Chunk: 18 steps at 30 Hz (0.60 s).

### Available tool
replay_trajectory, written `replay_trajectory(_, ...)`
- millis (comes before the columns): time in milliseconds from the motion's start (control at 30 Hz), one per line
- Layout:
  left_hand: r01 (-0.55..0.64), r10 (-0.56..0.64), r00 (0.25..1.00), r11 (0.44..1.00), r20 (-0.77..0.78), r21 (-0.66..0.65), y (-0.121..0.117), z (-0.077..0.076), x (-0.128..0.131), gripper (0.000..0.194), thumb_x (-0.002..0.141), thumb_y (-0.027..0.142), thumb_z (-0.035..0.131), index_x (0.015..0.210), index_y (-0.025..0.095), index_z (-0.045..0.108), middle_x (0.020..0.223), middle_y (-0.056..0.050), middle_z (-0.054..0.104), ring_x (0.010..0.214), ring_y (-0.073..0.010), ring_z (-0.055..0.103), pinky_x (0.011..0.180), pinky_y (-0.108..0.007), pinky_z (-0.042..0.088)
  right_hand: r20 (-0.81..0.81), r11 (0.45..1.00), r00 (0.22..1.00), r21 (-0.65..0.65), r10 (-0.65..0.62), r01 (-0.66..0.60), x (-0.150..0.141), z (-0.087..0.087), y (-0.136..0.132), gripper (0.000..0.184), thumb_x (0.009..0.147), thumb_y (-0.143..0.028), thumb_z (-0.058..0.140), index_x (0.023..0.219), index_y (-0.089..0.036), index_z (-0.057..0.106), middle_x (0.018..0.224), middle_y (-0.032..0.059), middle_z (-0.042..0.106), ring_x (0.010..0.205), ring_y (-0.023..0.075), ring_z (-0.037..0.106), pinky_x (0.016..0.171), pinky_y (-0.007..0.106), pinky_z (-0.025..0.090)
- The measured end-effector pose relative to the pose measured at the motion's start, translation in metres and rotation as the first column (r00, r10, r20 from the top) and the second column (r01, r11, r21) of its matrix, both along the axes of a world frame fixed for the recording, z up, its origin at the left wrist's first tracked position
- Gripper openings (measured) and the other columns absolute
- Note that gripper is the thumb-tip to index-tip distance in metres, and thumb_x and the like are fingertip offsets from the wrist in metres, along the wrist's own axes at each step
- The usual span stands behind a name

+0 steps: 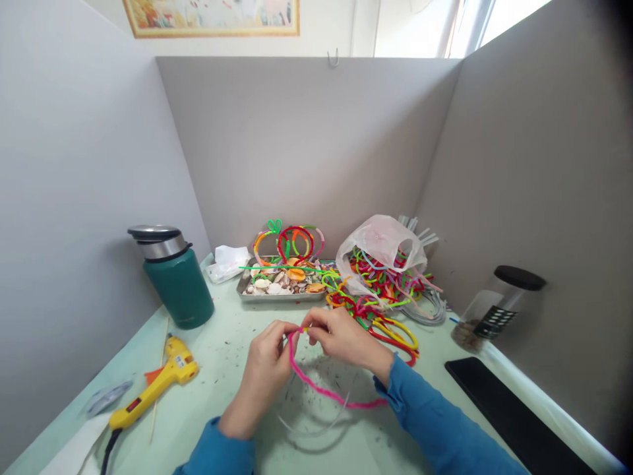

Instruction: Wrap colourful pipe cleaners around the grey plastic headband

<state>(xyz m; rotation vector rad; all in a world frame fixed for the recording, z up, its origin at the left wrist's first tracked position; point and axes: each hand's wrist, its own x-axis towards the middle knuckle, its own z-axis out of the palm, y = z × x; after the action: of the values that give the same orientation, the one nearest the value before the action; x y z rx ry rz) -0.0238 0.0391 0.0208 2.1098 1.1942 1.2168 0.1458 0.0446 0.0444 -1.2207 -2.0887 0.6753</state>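
In front of me, my left hand (267,363) pinches a bright pink pipe cleaner (316,388) close to its upper end. From there the pink length curves down and right to beneath my right sleeve. My right hand (341,335) is closed in a pinch at a short yellow piece (305,329), apparently pipe cleaner, that meets the pink one between my fingertips. Below my hands a thin whitish ring (316,434) shows its lower arc; its upper part is hard to make out.
Behind stand a metal tray (281,298) of shells, pipe-cleaner hoops (295,244) and a plastic bag (380,237) spilling pipe cleaners. To the left are a green bottle (180,287) and yellow glue gun (158,389); to the right, a tilted-looking jar (494,313) and black strip (519,409).
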Motion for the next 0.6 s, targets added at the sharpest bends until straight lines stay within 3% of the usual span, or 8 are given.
replay_trajectory(200, 0.060, -0.021, 0.989, 0.962, 0.146, -0.268, 0.0057, -0.0019, -0.0025, 0.021, 0.078, 0.035, 0.053, 0.077, 0.017, 0.064, 0.065, -0.002, 0.062, 0.056, -0.0144, 0.050, 0.053, -0.022, 0.035, 0.073, 0.997, 0.997, 0.073, 0.020, -0.025, -0.0008, -0.0002, -0.0003, 0.019, 0.078, -0.008, 0.046, 0.081, -0.016, 0.062, 0.066, 0.0000, 0.063, 0.060, 0.0097, 0.054, 0.057, 0.018, 0.035)
replay_trajectory(400, 0.114, 0.078, 0.945, 0.832, 0.317, -0.543, 0.0085, -0.0070, 0.0006, 0.027, 0.070, 0.043, 0.059, 0.066, 0.016, 0.055, 0.044, 0.007, 0.041, 0.039, -0.0076, 0.032, 0.040, -0.019, 0.024, 0.143, 0.994, 0.990, 0.111, -0.004, -0.012, -0.0075, -0.0055, -0.0024, 0.018, 0.077, -0.008, 0.047, 0.081, -0.016, 0.062, 0.072, 0.0023, 0.064, 0.066, 0.0118, 0.056, 0.061, 0.020, 0.036)
replay_trajectory(500, 0.174, 0.074, 0.925, 0.789, 0.373, -0.589, 0.0085, -0.0068, 0.0004, 0.027, 0.071, 0.042, 0.060, 0.068, 0.016, 0.053, 0.043, 0.010, 0.033, 0.038, -0.0053, 0.025, 0.039, -0.018, 0.020, 0.145, 0.995, 0.989, 0.099, -0.012, -0.003, -0.0088, -0.0056, -0.0033, 0.016, 0.077, -0.008, 0.048, 0.080, -0.016, 0.061, 0.071, 0.0021, 0.064, 0.066, 0.0119, 0.056, 0.060, 0.020, 0.036)
replay_trajectory(600, 0.214, 0.039, 0.919, 0.787, 0.393, -0.579, 0.0093, -0.0076, -0.0022, 0.028, 0.072, 0.043, 0.060, 0.071, 0.015, 0.054, 0.044, 0.011, 0.031, 0.038, -0.0043, 0.023, 0.039, -0.017, 0.018, 0.131, 0.995, 0.991, 0.099, -0.008, -0.005, -0.0082, -0.0039, -0.0045, 0.015, 0.077, -0.009, 0.048, 0.080, -0.016, 0.061, 0.071, 0.0016, 0.064, 0.065, 0.0116, 0.055, 0.060, 0.020, 0.035)
